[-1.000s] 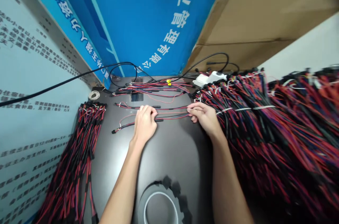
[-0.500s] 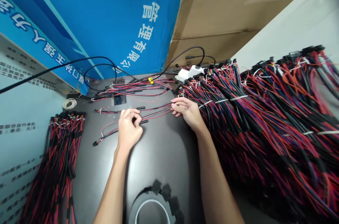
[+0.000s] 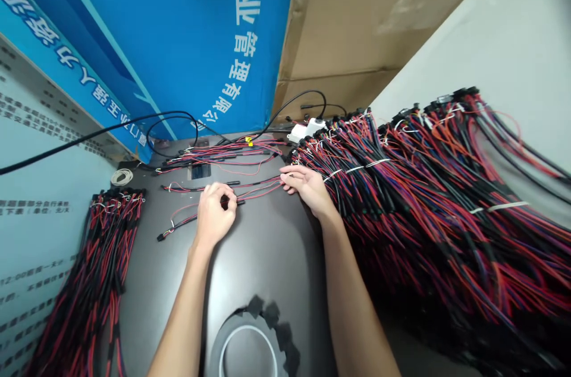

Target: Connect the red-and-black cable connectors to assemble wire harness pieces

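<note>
Red-and-black wire harness (image 3: pixel 262 189) is running across mid-frame, its long axis rising slightly rightward, and I'm seeing the right hand (image 3: pixel 307 188) pinching its right end, thumb to fingers, while the left hand (image 3: pixel 215 213) is curling over its middle, hold unclear.

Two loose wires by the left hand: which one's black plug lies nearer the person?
The front wire: its black plug lies lower in view; the back wire has its plug higher, nearer the blue board.
</note>
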`<control>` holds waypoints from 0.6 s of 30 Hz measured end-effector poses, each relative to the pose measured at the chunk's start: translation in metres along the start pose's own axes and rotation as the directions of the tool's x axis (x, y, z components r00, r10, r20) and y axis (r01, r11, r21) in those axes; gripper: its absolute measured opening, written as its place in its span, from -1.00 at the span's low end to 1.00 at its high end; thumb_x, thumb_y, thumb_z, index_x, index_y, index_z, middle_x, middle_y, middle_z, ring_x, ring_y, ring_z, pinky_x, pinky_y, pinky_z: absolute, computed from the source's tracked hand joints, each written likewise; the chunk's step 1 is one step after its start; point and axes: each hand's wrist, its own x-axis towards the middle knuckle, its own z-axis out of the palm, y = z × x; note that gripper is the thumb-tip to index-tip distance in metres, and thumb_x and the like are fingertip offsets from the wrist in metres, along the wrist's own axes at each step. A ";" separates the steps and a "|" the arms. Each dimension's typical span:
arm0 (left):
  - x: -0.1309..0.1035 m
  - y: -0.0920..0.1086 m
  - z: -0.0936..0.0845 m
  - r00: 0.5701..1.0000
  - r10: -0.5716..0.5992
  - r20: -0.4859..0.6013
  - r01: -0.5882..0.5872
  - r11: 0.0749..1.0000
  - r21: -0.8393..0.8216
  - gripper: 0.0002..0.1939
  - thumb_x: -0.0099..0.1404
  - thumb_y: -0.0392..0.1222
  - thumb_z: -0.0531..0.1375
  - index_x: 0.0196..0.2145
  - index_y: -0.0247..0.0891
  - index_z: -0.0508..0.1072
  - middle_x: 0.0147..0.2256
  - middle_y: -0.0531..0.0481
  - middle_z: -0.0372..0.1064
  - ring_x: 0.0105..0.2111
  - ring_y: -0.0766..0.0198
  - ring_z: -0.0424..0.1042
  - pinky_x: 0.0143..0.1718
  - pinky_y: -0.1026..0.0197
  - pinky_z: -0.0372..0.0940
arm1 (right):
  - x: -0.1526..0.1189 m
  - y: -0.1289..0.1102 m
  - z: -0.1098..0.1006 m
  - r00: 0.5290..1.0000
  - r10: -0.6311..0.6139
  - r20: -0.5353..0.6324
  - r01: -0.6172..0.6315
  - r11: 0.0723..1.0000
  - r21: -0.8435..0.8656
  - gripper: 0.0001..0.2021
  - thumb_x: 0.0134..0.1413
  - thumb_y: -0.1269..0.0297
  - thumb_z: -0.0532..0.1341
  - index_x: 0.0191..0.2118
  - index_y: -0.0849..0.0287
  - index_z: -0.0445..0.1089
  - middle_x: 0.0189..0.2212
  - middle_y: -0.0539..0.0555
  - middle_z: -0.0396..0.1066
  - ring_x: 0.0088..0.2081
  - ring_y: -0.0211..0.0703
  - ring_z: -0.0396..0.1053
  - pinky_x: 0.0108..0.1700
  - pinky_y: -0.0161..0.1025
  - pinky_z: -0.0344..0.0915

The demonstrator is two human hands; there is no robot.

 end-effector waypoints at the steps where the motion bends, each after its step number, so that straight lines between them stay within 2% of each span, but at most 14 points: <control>1: 0.000 0.000 0.000 1.000 0.000 0.000 0.000 1.000 0.008 -0.88 0.17 -0.36 0.11 -0.48 -0.26 0.39 -0.29 -0.01 0.41 -0.24 0.19 0.32 -0.10 0.08 0.18 | 0.000 -0.001 0.001 1.000 -0.001 0.003 0.001 1.000 0.009 -0.54 -0.29 0.08 0.39 -0.24 0.28 0.45 -0.49 0.06 0.40 -0.49 -0.29 0.31 -0.44 -0.33 0.23; 5: 0.000 -0.001 0.000 1.000 -0.001 0.012 0.001 1.000 0.022 -0.88 0.16 -0.36 0.10 -0.49 -0.26 0.39 -0.29 0.00 0.40 -0.24 0.19 0.31 -0.11 0.09 0.17 | 0.001 -0.002 0.003 1.000 -0.012 0.027 0.011 0.999 0.036 -0.54 -0.30 0.07 0.41 -0.25 0.28 0.45 -0.55 -0.01 0.33 -0.54 -0.36 0.20 -0.46 -0.34 0.17; 9: 0.001 -0.003 0.000 1.000 0.019 0.007 -0.020 0.999 0.029 -0.87 0.20 -0.31 0.09 -0.48 -0.25 0.38 -0.29 -0.01 0.39 -0.25 0.18 0.30 -0.09 0.07 0.15 | 0.003 -0.003 0.005 0.999 -0.016 0.029 0.014 0.998 0.061 -0.53 -0.28 0.04 0.39 -0.25 0.29 0.45 -0.53 0.00 0.34 -0.55 -0.37 0.16 -0.48 -0.35 0.09; 18: 0.002 -0.002 0.002 1.000 -0.010 0.020 0.009 0.999 0.036 -0.87 0.20 -0.30 0.09 -0.48 -0.24 0.38 -0.29 0.01 0.37 -0.24 0.19 0.29 -0.02 0.05 0.12 | 0.003 -0.002 -0.002 0.998 -0.005 0.061 0.002 0.999 0.043 -0.53 -0.23 0.05 0.39 -0.20 0.26 0.43 -0.48 0.04 0.36 -0.48 -0.31 0.21 -0.44 -0.32 0.16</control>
